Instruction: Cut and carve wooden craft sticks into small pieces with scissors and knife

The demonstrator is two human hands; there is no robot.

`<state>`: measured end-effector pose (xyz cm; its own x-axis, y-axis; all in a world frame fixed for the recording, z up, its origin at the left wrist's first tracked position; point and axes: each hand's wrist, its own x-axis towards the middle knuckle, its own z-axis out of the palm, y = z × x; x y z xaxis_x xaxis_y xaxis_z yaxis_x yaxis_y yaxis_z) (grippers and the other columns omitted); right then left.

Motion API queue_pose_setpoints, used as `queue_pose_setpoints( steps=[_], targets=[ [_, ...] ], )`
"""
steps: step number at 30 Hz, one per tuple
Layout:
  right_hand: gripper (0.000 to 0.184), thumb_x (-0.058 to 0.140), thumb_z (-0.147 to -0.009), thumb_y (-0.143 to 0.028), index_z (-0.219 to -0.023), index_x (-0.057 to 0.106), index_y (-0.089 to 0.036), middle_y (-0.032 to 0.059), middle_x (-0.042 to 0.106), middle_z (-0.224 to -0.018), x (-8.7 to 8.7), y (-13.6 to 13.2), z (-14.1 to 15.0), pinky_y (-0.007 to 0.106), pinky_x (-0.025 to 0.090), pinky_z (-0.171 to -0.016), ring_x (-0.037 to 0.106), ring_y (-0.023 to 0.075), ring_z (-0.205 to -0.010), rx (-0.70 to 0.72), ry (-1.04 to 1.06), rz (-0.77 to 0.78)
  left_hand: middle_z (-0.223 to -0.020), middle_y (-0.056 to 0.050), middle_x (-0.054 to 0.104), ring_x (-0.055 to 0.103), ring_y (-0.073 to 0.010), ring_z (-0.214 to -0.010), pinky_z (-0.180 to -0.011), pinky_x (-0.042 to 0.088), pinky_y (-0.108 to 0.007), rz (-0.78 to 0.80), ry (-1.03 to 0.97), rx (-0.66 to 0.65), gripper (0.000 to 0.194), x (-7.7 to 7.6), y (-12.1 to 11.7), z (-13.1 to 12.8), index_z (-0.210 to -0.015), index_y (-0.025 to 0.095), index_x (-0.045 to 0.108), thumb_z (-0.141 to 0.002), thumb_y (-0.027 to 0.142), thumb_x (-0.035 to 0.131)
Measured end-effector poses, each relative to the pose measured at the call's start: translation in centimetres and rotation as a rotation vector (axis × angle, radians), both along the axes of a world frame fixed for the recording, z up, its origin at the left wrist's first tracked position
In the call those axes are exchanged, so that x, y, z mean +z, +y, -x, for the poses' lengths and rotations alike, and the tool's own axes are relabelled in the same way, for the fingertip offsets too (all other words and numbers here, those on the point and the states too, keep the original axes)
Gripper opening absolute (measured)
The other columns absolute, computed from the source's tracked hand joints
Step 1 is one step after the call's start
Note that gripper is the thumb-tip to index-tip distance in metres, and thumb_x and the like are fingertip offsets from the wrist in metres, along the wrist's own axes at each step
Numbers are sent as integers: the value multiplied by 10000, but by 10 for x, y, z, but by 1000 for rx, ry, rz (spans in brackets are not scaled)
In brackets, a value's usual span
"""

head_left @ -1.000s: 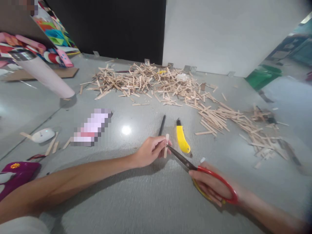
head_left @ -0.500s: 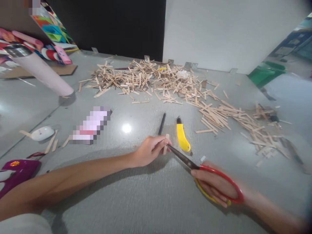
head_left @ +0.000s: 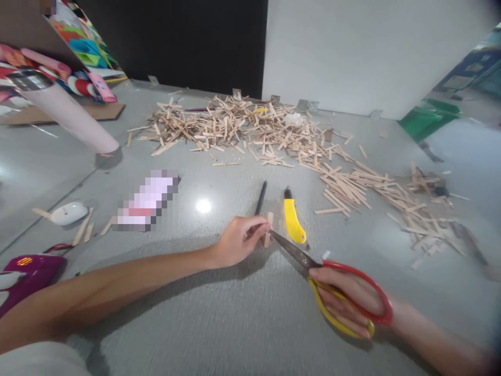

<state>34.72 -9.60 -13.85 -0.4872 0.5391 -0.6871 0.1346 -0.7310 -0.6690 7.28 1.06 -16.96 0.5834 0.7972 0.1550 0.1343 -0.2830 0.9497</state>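
Note:
Between thumb and fingers, my left hand pinches a short wooden craft stick, held nearly upright just above the table. My right hand is closed round the handles of a pair of scissors, one loop red and the other yellow. The tips of the dark blades reach the stick right beside my left fingertips; whether they touch the wood I cannot tell. Behind my hands lie a yellow utility knife and a dark pen, the pen's near end hidden by my left hand.
A large heap of wooden sticks spreads along the back of the grey table and down its right side. To the left are a pixelated phone, a white mouse, a pink tumbler and a purple device.
The scissor handles have spread a little wider apart, the yellow loop moving down and away from the red one. The stick has shifted very slightly right and up.

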Motion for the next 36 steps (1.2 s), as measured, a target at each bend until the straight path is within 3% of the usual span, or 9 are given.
queue_pose_setpoints(
  steps=[3,9,16,22,25,29,32,36],
  targets=[
    [642,663,-811,-748,-457,477,-246,-52,344,-319,-2,4,1,196,311,-223,360,115,-211,-7,118,168,-758,-53,792,696,-121,-612,-504,458,-180,17,-2,23,461,2,-1,0,-847,173,727,-1151,465,539],
    [692,672,-799,-751,-398,424,-245,-30,354,-279,-3,13,-1,180,330,-205,372,116,-194,55,218,222,-762,-46,797,725,-130,-657,-581,527,-201,117,-77,42,465,1,0,-4,-826,179,704,-1148,481,556],
    [662,675,-821,-728,-432,442,-246,-57,342,-298,-4,17,-3,182,289,-219,361,101,-200,0,102,102,-787,-59,805,721,-132,-648,-599,573,-217,192,-124,39,454,-2,2,-5,-834,168,717,-1128,492,597],
    [693,607,-965,-708,-486,521,-216,-35,428,-335,7,2,-10,175,218,-283,357,70,-260,264,-95,-87,-821,-80,794,724,-135,-608,-561,625,-231,263,-207,159,461,-8,11,-5,-928,144,725,-1107,551,602],
    [709,580,-1002,-743,-532,517,-215,-44,439,-364,-2,-1,-10,166,257,-311,372,67,-288,74,-155,-233,-925,-104,810,782,-174,-696,-585,657,-261,299,-221,64,456,-10,8,-6,-1001,154,686,-1115,580,572],
    [694,567,-948,-824,-572,522,-243,-64,397,-357,-29,15,-10,231,416,-326,427,120,-281,-247,-75,-294,-950,-98,788,818,-215,-804,-651,692,-313,383,-300,50,425,-12,7,-9,-1072,189,566,-1127,609,524],
    [704,581,-902,-867,-570,525,-249,-68,397,-373,-38,27,-13,265,454,-311,415,126,-267,-291,-9,-259,-932,-58,749,778,-173,-797,-699,676,-295,353,-298,65,363,-12,9,-10,-1088,201,533,-1128,561,558],
    [732,641,-851,-894,-541,524,-242,-70,393,-377,-34,29,-13,257,455,-301,421,119,-263,-283,12,-245,-896,-25,689,688,-123,-669,-557,562,-218,346,-237,90,333,-9,9,-8,-1193,196,553,-1160,520,486]
  ],
)
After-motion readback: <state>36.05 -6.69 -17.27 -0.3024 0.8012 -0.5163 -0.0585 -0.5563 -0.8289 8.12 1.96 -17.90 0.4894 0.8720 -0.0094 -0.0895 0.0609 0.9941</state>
